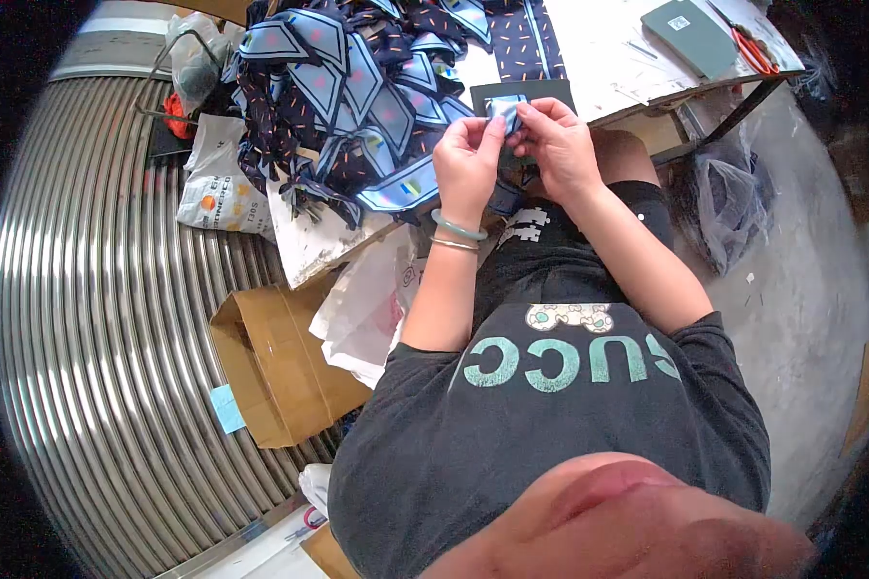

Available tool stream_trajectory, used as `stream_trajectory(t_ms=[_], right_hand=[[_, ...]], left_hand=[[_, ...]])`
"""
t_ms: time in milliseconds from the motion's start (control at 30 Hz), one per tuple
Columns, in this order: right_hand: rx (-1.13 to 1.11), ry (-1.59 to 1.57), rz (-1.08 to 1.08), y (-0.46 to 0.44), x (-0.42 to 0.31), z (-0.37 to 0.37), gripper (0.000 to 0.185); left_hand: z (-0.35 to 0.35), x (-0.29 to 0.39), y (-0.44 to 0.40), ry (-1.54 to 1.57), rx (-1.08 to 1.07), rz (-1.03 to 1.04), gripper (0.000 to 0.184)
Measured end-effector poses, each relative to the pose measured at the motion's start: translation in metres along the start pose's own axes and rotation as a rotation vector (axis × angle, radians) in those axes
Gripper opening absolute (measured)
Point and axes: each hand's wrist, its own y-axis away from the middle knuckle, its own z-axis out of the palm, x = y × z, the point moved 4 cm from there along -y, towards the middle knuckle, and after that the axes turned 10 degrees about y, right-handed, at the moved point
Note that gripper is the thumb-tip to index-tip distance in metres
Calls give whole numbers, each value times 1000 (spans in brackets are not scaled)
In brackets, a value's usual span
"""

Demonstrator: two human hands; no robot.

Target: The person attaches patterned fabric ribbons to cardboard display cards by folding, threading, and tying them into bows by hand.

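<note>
A small folded piece of light-blue fabric (505, 113) is pinched between my two hands. My left hand (468, 164) grips its left side with thumb and fingertips. On its right edge, the thumb and fingers of my right hand (562, 145) are closed. Just behind the fabric is a dark flat board (541, 94) at the table's edge. Left of my hands lies a heap of navy fabric strips (357, 96) with orange dashes and light-blue pointed ends, like neckties. Whether the held piece joins one of these strips I cannot tell.
Red-handled scissors (755, 50) and a grey-green box (690, 39) lie on the white table (618, 82). A cardboard box (280, 362) and a white plastic bag (362, 314) stand at my left. A clear plastic bag (729, 203) hangs at the right. Ribbed metal shutter (116, 318) fills the left side.
</note>
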Motion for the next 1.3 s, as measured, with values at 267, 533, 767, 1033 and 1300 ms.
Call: stream_trajectory(t_ms=[267,533,767,1033,1300], right_hand=[[20,86,31,1,-4,-4,15],[38,78,11,2,1,-5,14],[10,-44,85,4,6,-5,14],[127,150,28,8,-8,-11,17],[-263,914,-705,2,-137,-34,21]], left_hand=[[-12,-12,-14,54,35,-103,19],[-10,-10,-14,-233,4,-26,18],[-12,-17,-10,456,136,-314,12],[-13,-8,-10,384,33,-142,6],[-16,50,-9,540,-110,-184,8]])
